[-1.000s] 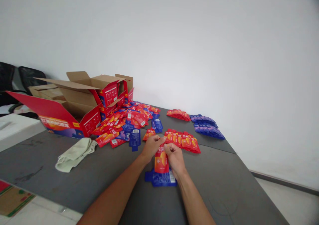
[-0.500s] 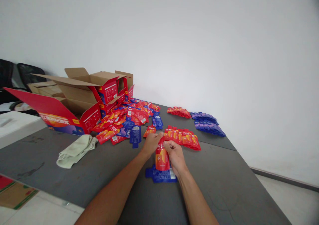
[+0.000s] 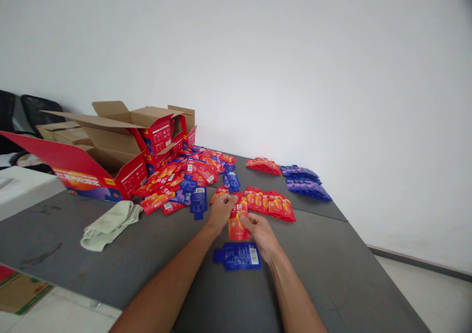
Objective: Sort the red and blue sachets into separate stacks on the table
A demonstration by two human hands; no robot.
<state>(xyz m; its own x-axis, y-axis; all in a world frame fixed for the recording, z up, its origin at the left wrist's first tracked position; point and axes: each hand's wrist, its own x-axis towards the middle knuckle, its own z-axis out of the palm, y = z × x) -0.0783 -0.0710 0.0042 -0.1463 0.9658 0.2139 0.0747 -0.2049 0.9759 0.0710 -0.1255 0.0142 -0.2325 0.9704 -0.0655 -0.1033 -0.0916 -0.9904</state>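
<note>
Between my hands is a red pouch (image 3: 238, 227) with an orange fruit print, its front facing me. My left hand (image 3: 221, 212) pinches its upper left edge, and my right hand (image 3: 260, 231) grips its right side. Just nearer to me a blue pouch (image 3: 239, 256) lies flat on the table, barcode at its right end. Beyond my hands, a row of overlapping red pouches (image 3: 271, 204) reaches to the right. Another red pouch (image 3: 220, 192) lies partly hidden behind my left hand.
A loose heap of red and blue pouches (image 3: 199, 168) covers the left back of the grey table (image 3: 317, 274). Open red cartons (image 3: 129, 178) stand behind a folded pale cloth (image 3: 108, 225). Stacked red pouches (image 3: 263, 165) and blue pouches (image 3: 308, 183) lie near the wall.
The red pouch has moved slightly away from me, uncovering more of the blue pouch. My right hand has slid lower along its side. The view has shifted slightly.
</note>
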